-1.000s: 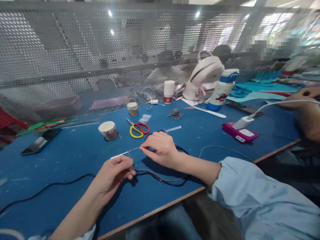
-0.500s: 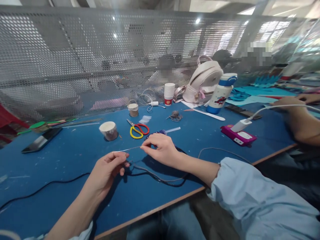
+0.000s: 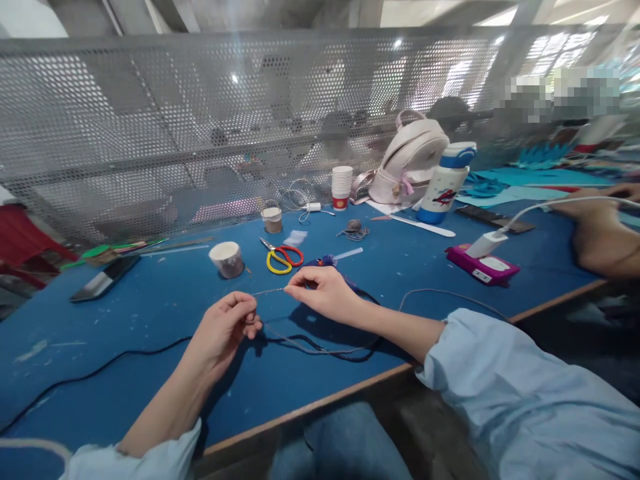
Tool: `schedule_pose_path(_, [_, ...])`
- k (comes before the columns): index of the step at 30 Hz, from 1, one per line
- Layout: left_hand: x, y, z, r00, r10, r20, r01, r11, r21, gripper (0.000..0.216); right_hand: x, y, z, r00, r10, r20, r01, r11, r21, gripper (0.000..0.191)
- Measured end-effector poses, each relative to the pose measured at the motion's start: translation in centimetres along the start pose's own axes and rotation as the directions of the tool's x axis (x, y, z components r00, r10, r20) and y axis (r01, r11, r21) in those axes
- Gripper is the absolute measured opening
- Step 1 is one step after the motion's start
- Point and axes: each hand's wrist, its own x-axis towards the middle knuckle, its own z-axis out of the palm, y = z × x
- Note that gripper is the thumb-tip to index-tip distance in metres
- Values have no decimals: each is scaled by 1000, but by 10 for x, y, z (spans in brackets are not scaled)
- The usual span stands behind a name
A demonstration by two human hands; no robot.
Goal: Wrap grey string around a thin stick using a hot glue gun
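Thin strand (image 3: 269,291) runs between our two hands, held just above the bench (image 3: 165,313) near its front edge. We pinch its one end in the right hand (image 3: 323,293), thumb and forefinger narrowed together; our left hand (image 3: 227,330) has its thumb closed toward a curled forefinger at the strand's other visible end, though we cannot tell exactly how it is gripped inside. Below the left hand we see a grey cord (image 3: 295,343) trailing rightward over the bench, beside a black cable (image 3: 115,353). Just beyond the right hand, partly hidden by it, lies a dark blue tool (image 3: 323,261) with a translucent stick (image 3: 349,253) jutting from it. Farther out we have scissors (image 3: 273,249) with one yellow and one red handle, a white-topped cylinder (image 3: 226,259) to their left, and a small clear packet (image 3: 295,238) behind them. A ball of grey yarn (image 3: 355,228) sits in front of stacked paper cups (image 3: 342,188). Off to our right lies a purple pack (image 3: 480,267) with a white plug (image 3: 485,245) resting on it, and behind that stand a blue-and-white bottle (image 3: 445,187) and a pale backpack (image 3: 413,160).
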Motion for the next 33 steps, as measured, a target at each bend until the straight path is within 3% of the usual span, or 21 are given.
schedule_pose_path(8, [1, -1, 0, 1000, 17, -5, -17, 999, 35, 22, 1, 4, 2, 994, 97, 57, -96, 995, -11, 24])
schedule_pose_path(15, [0, -2, 1, 1000, -1, -22, 3, 997, 71, 24, 3, -3, 0, 941, 237, 242, -279, 947, 157, 29])
schedule_pose_path(19, [-1, -1, 1, 1000, -5, -24, 7, 997, 82, 23, 2, -5, -1, 914, 251, 319, -316, 934, 169, 28])
schedule_pose_path(25, [-3, -1, 2, 999, -14, -37, 19, 989, 150, 23, 2, -6, -1, 883, 303, 359, -394, 894, 214, 28])
schedule_pose_path(29, [-4, -1, 3, 994, 56, -94, -39, 984, 175, 21, 3, -5, 0, 836, 395, 381, -497, 839, 221, 27])
schedule_pose_path(33, [-3, -1, 2, 998, -36, -53, 41, 994, 103, 19, 4, -2, -1, 828, 404, 388, -514, 824, 239, 27])
